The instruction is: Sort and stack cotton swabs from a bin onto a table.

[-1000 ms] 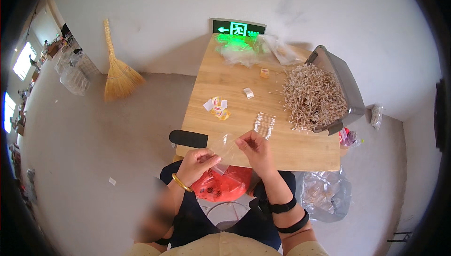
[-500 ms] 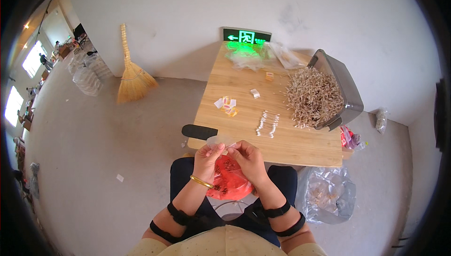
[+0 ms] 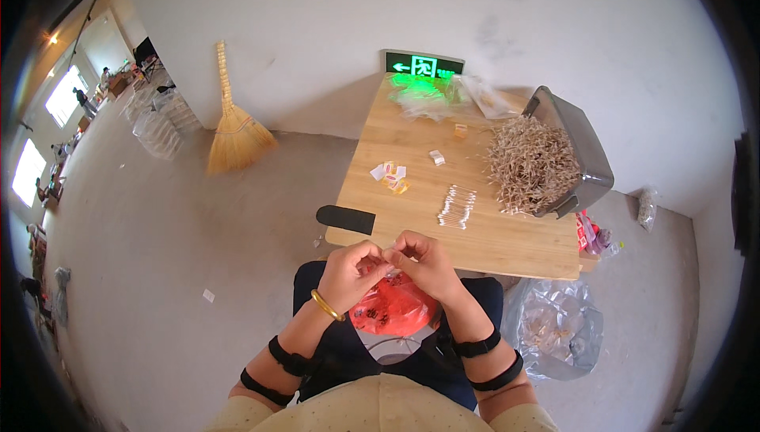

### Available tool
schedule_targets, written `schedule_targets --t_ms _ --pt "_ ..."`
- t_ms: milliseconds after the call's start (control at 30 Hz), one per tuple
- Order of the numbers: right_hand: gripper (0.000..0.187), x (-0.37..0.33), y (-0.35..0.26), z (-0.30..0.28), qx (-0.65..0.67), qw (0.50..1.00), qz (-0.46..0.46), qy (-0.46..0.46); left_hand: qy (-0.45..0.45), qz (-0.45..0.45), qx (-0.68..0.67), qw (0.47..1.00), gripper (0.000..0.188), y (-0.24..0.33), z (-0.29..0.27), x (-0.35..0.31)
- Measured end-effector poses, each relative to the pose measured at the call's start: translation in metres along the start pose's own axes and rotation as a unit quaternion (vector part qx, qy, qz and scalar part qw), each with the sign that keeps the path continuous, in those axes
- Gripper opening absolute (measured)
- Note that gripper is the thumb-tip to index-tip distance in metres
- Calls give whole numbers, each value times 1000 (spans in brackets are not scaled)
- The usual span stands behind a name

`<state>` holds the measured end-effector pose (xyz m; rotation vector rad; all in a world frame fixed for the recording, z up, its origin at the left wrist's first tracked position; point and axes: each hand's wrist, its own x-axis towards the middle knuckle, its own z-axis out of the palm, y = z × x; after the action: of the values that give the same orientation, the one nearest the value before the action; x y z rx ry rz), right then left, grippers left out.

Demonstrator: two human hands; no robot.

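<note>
One piece of thin, clear plastic [image 3: 393, 273] is pinched between the two hands, just past the near edge of the table [image 3: 507, 246] and above a red plastic bag [image 3: 384, 309]. It looks small and glossy; fingers hide most of it, so its full shape cannot be told. The left hand [image 3: 354, 272] and the right hand [image 3: 427, 267] meet at the fingertips, each with thumb closed against curled fingers, leaving hardly any gap.

Beyond them on the table, a row of white-tipped cotton swabs [image 3: 457, 206] lies side by side. To its right, a grey bin [image 3: 590, 143] rests tipped on its side, its mouth toward the left, with a dense heap of swabs [image 3: 532, 164] filling it and spilling onto the wood. Yellow-and-white cards [image 3: 390, 177] lie loosely piled to the left of the row, near a small white packet [image 3: 437, 157]. Clear bags [image 3: 431, 99] are heaped at the far end below a lit green sign [image 3: 423, 65]. On the floor to the right, a large transparent bag [image 3: 587, 345] holds crumpled clear material.
</note>
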<state>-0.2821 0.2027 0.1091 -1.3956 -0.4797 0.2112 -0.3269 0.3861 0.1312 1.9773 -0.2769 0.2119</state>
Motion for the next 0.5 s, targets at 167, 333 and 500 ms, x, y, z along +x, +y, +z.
schedule_targets --t_ms 167,333,500 --pt "15 -9 -7 -9 21 988 126 -86 -177 -118 -183 960 17 -6 -11 -6" --pt "15 -19 -4 -6 51 981 151 -111 -266 -137 -202 932 24 -20 -15 -11" --pt "21 -12 -1 9 4 979 129 -156 -80 -68 -3 994 24 -37 -27 -27"
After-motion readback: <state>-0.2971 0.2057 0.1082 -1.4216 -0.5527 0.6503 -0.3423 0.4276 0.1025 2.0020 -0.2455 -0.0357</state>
